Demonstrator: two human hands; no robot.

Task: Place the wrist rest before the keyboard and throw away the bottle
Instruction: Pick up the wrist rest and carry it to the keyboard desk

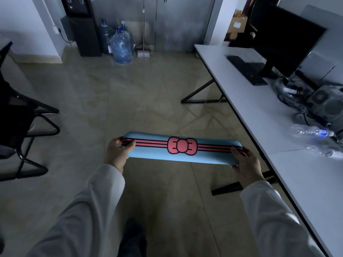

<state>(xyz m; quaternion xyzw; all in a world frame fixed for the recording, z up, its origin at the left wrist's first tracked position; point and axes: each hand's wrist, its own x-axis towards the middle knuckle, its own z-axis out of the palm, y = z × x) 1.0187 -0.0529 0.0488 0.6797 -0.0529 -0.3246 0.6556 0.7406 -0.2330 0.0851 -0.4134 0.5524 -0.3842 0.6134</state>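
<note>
My left hand (118,152) grips one end of the wrist rest (182,148) and my right hand (245,164) grips the other, thumbs on top, fingers curled under. It is a long blue pad with red stripes and a red bow in the middle, and I hold it level in the air over the floor (130,93), left of the white desk (259,112).

On the desk, the black keyboard (246,69) lies at the far end in front of one dark monitor (282,39). One clear plastic bottle (311,131) lies on its side nearer me, beside a tangle of cables (293,91) and a grey speaker (328,106).

The floor is tan tile. A black chair (20,115) stands at my left. By the far wall I count three large water jugs (121,47), next to a dark dispenser (83,26).
</note>
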